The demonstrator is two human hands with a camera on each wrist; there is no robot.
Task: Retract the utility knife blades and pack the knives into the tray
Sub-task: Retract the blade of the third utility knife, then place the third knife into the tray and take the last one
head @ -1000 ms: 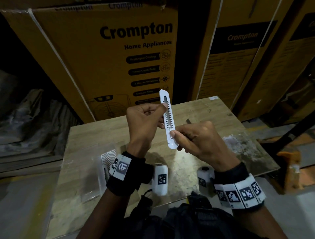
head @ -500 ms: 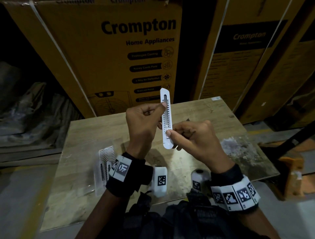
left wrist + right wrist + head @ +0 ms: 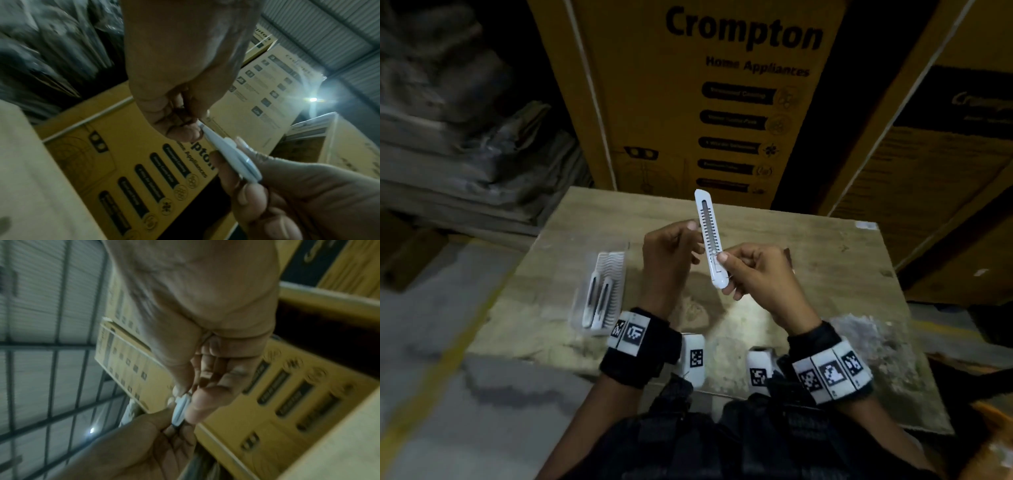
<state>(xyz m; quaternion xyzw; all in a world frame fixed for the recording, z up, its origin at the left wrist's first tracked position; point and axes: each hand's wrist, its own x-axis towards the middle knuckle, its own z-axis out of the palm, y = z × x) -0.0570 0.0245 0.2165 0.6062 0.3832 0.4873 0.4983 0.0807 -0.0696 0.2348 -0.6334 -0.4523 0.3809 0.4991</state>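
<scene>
I hold a white utility knife (image 3: 710,236) upright above the wooden table (image 3: 825,274); no blade shows past its top end. My left hand (image 3: 671,253) pinches its left side near the middle. My right hand (image 3: 753,274) grips the lower end, thumb on the slider. The left wrist view shows the knife (image 3: 230,154) edge-on between both hands, and the right wrist view shows the knife (image 3: 180,407) the same way. A clear ribbed tray (image 3: 602,291) lies on the table at the left, with two white knives (image 3: 595,301) standing in its near slots.
Tall yellow Crompton cartons (image 3: 705,96) stand right behind the table. Grey sacks (image 3: 465,120) are piled at the far left. The concrete floor (image 3: 431,377) lies beyond the table's left edge. A dark object (image 3: 993,322) sits to the right of the table.
The view has swung left, so the tray with two knives shows more fully. My right thumb has moved a little up the knife's lower end. Both hands keep their hold.
</scene>
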